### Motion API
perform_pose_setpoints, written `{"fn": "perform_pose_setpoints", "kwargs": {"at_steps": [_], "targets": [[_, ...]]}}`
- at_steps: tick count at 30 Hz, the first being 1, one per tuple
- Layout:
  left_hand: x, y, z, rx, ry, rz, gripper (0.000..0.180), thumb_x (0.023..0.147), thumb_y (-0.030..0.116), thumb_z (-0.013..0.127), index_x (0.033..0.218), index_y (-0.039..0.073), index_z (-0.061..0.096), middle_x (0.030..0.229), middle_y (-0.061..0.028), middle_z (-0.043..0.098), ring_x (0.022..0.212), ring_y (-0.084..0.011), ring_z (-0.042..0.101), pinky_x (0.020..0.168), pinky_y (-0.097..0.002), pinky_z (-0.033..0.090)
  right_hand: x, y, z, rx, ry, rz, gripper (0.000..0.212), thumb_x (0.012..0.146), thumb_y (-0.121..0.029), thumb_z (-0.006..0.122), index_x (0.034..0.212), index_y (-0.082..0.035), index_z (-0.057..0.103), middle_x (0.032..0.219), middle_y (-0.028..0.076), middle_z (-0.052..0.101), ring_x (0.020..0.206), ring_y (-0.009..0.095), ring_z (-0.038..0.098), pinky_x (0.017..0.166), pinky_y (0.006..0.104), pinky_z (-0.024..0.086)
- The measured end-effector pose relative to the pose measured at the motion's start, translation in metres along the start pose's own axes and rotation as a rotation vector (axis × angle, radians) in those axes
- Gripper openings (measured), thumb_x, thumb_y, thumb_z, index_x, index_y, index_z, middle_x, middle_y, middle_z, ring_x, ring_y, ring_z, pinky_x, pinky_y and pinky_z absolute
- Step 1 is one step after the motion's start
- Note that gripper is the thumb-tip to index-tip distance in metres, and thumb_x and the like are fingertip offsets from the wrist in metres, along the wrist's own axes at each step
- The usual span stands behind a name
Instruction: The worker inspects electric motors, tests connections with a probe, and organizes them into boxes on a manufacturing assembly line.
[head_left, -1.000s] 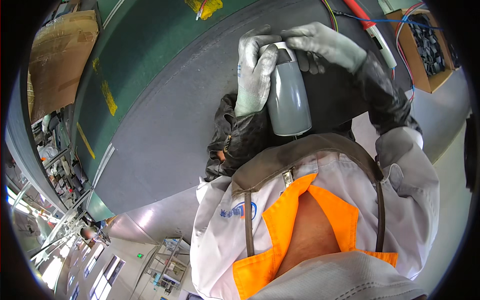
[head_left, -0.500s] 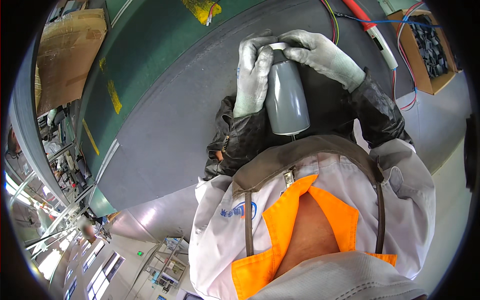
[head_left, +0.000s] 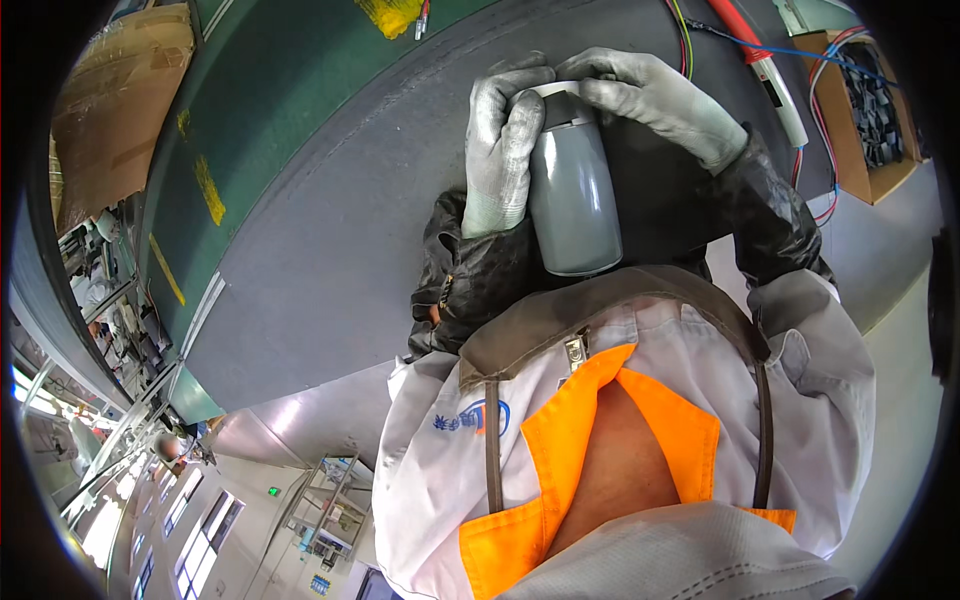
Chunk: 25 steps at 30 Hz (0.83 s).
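A smooth grey cylinder with a darker grey neck lies on the dark mat in front of my chest, its rounded wide end toward me. At its far end a thin white strip or ring spans between my fingers. My left hand, in a white glove with grey-coated fingers, is closed around the left side of the neck, its thumb along the cylinder. Gloved the same way, my right hand pinches the right end of the white strip over the neck. Some fingertips are hidden behind the strip.
At the right lies a red-and-white handheld tool with wires. Beyond it stands a cardboard box of small black parts. A green surface with yellow marks borders the dark mat on the left, with cardboard farther out.
My right hand has shifted slightly up and right, along the strip, and its wrist has swung outward. More of the dark neck now shows. The left hand stays on the cylinder.
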<state>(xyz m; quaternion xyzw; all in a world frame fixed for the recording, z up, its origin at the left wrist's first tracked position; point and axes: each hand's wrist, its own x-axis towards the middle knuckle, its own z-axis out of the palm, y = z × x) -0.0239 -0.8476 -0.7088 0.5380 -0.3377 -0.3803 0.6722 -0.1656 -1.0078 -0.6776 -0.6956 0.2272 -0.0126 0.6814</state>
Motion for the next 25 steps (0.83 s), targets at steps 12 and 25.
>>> {"fn": "perform_pose_setpoints", "kwargs": {"at_steps": [12, 25], "targets": [[0.001, 0.002, 0.011, -0.159, 0.027, -0.090, 0.039, 0.101, 0.030, 0.059, 0.124, -0.001, 0.056, 0.133, -0.0157, 0.055, 0.120, -0.0225, 0.057, 0.101, -0.0378, 0.049, 0.011, -0.010, 0.001, -0.353, -0.022, -0.019, 0.051, 0.088, -0.031, 0.078, 0.121, 0.004, 0.060, 0.107, 0.011, 0.068, 0.101, 0.020, 0.063, 0.091, 0.0349, 0.050], [-0.005, -0.002, 0.005, 0.267, -0.089, 0.129, 0.038, 0.101, 0.015, 0.057, 0.136, 0.004, 0.050, 0.139, -0.0155, 0.043, 0.129, -0.0301, 0.046, 0.109, -0.0422, 0.042, -0.017, 0.015, 0.021, -0.538, 0.224, -0.344, 0.053, 0.096, -0.024, 0.065, 0.141, -0.001, 0.052, 0.127, 0.022, 0.061, 0.121, 0.035, 0.059, 0.104, 0.0410, 0.046]]}}
